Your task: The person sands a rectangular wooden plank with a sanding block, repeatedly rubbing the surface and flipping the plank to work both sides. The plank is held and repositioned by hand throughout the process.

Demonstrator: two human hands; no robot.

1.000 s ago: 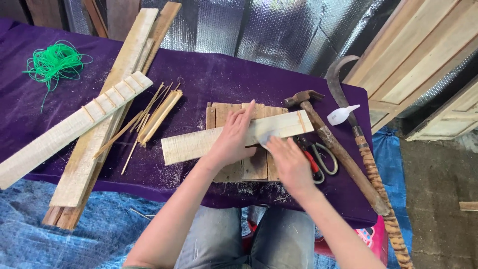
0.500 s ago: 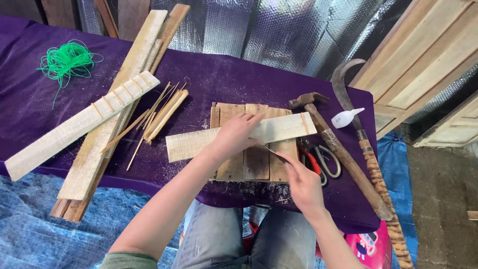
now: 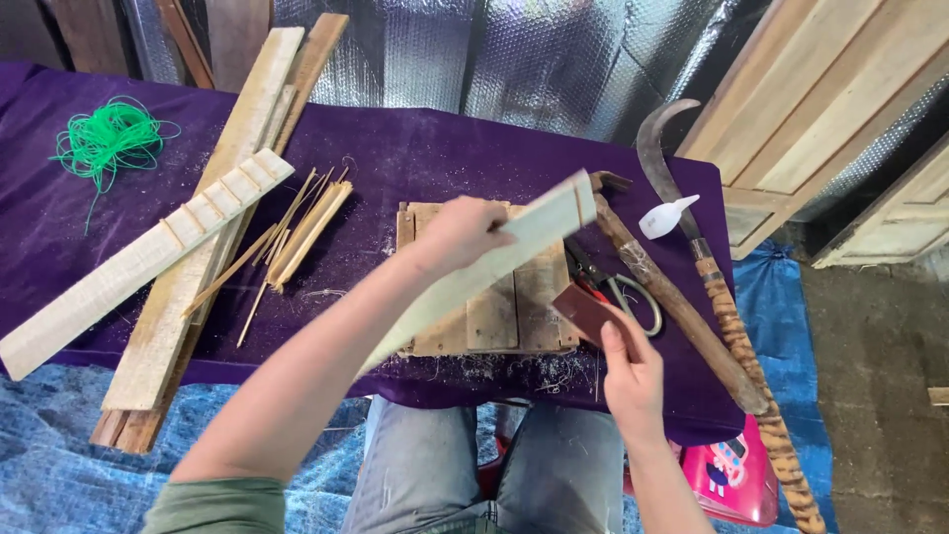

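On the purple cloth [image 3: 415, 158], left hand [image 3: 460, 235] grips a pale notched slat [image 3: 524, 237]; right hand [image 3: 633, 371] pinches seemingly brown sandpaper [image 3: 585, 310].

wooden slat [image 3: 514, 247] lifted, left hand [image 3: 457, 233] raised

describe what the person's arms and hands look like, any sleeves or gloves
Both hands are bare: no gloves, rings or watch on the left hand or right hand. The forearms are uncovered; an olive-green sleeve shows at the left upper arm.
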